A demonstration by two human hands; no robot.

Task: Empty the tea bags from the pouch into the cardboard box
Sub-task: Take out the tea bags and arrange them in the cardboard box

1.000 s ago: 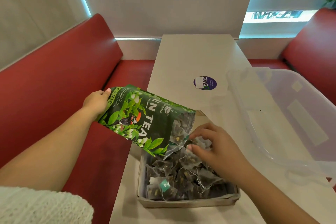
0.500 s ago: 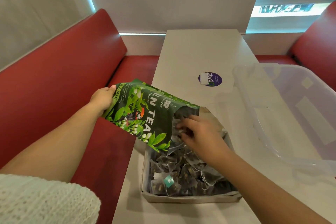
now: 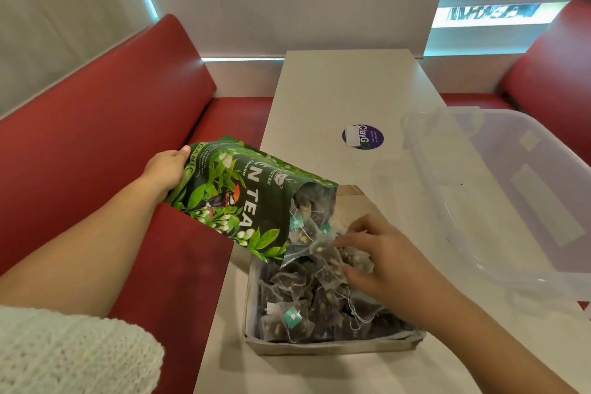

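Right now the tea bags (image 3: 319, 253) are split. Most lie heaped in the box (image 3: 332, 347), a clump hangs at the mouth of the pouch (image 3: 243, 198), and a few more show dark inside it. The pouch is tilted mouth-down over the box's far left corner. Your left hand (image 3: 166, 169) grips its sealed end, fingers curled round the edge. Your right hand (image 3: 380, 256) has its fingers bent over the clump at the mouth, thumb beneath, pinching it.

To do this well, raise the sealed end higher so the bags slide out by their own weight. Bring the mouth nearer the box's middle, since the corner leaves little margin and the left edge of the worktop (image 3: 345, 89) is just beside it. Draw the clump down and toward you gently. The strings look tangled, and a sharp pull could flick bags over the low wall. The heap seems about level with the rim, so spread it toward the near side as you go. Mind the clear tub (image 3: 447, 211), which sits near your right forearm.
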